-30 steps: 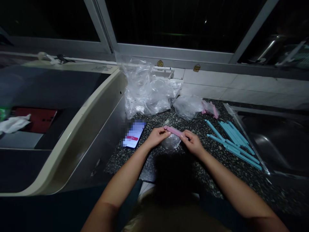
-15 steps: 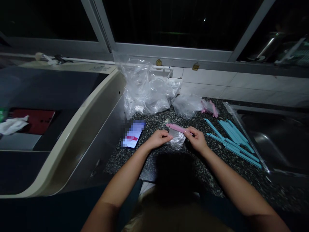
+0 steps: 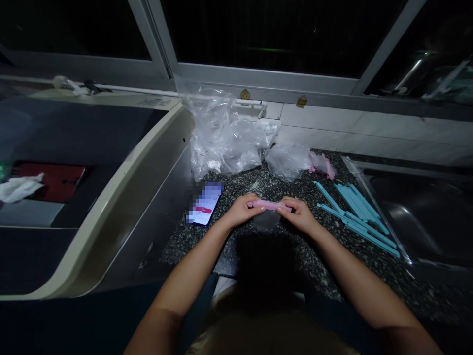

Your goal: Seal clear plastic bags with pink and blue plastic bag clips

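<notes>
A pink bag sealing clip (image 3: 271,204) is stretched level between my two hands over the dark counter. My left hand (image 3: 244,209) pinches its left end, thumb along the near side. At the other end, my right hand (image 3: 298,213) is closed on it with the thumb pressed against the front. Below the clip hangs a small clear plastic bag (image 3: 266,222), dim in shadow; how its edge sits in the clip is too small to make out.
Several blue sealing clips (image 3: 360,209) lie by the sink (image 3: 414,212) at right. Crumpled plastic bags (image 3: 229,143) and more pink clips (image 3: 325,166) sit against the tiled wall. A lit phone (image 3: 207,204) lies left, beside a large beige-edged appliance (image 3: 148,172).
My left hand has moved up from the bag onto the clip's left end. The clip has tilted from slanting to nearly level and come slightly nearer to me.
</notes>
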`<state>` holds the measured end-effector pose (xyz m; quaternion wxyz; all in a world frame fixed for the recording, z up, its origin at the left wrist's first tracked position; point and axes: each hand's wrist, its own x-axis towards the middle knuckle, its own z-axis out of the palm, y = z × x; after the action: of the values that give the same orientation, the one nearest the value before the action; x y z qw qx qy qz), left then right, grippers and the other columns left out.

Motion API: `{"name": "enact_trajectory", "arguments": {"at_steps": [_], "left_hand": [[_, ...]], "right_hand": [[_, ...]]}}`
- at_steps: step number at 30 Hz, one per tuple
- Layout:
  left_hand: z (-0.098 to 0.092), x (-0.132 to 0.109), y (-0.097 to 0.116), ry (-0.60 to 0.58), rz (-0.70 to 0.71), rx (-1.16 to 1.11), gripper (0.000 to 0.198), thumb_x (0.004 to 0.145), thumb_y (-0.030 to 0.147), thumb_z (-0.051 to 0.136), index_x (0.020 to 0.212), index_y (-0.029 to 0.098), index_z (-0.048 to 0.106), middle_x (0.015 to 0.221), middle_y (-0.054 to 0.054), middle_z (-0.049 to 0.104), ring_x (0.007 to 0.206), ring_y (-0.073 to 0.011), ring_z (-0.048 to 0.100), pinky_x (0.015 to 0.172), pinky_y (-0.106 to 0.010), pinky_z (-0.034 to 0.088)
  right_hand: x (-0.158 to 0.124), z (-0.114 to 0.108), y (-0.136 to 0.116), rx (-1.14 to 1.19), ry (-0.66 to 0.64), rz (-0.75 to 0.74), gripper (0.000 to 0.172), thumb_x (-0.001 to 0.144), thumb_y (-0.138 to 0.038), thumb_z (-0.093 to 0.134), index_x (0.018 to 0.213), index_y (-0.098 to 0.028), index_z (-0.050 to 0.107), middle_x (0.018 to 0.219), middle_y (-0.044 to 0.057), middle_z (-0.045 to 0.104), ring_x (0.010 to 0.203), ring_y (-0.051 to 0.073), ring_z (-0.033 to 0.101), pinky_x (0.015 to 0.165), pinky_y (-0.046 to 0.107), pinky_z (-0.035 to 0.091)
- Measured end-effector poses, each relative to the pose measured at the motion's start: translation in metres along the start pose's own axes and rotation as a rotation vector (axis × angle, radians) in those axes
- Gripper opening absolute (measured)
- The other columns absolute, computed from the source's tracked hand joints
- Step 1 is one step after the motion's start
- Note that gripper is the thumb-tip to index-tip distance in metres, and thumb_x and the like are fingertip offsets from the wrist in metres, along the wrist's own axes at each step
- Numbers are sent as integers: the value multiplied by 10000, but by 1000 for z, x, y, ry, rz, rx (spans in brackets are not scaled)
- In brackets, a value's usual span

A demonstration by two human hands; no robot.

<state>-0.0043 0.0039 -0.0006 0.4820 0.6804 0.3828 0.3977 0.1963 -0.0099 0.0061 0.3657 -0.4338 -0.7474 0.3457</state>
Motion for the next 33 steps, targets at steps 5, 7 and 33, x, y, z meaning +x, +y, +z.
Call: {"name": "enact_trajectory", "arguments": {"at_steps": [5, 7, 33], "left_hand": [[-1, 0, -4, 85, -12, -99, 342, 615, 461, 651, 646, 124, 604, 640, 8, 488, 615, -103, 439, 595, -225, 339], [-2, 0, -5, 147, -27, -140, 358, 619, 483, 642, 654, 130, 595, 621, 17, 473, 600, -99, 423, 580, -223, 330], [-3, 0, -1, 115, 5, 43, 248, 662, 378, 610, 627, 136, 568, 620, 21, 467, 599, -97, 425, 577, -213, 331]], "right_hand": [[1, 10, 2, 115, 130, 142, 281, 644, -429, 619, 740, -165, 614, 610, -15, 516, 568, 110, 440, 553, 241, 363], [1, 15, 5, 158, 96, 197, 297, 614, -421, 635, 760, -164, 612, 578, -32, 487, 529, 94, 399, 519, 230, 344], [-4, 2, 9, -371, 249, -216, 269, 728, -355, 611, 947, -199, 623, 897, 73, 622, 837, 199, 546, 757, 348, 437]]}}
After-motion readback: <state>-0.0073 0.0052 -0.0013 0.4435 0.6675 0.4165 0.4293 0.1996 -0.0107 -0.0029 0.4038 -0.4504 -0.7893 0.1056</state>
